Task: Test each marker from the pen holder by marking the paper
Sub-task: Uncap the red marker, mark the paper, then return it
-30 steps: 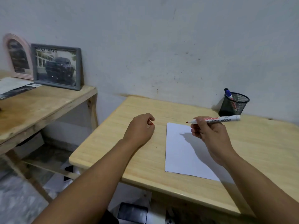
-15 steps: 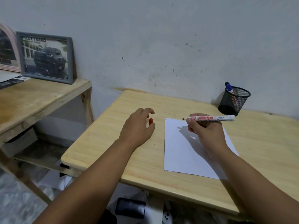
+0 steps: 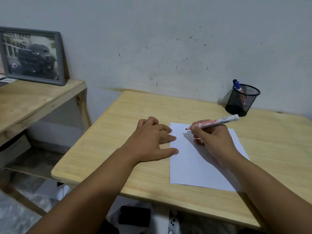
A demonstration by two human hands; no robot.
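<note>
right hand (image 3: 213, 141) grips uncapped red marker (image 3: 217, 122), tip just over paper (image 3: 199, 159), poised to mark | left hand (image 3: 152, 141) flat, fingers pinning paper's edge | pen holder (image 3: 242, 100) beyond right hand, blue marker (image 3: 238, 86) inside

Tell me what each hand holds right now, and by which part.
Right hand grips the red marker near its tip end. Left hand holds nothing; its fingers press the paper.
</note>
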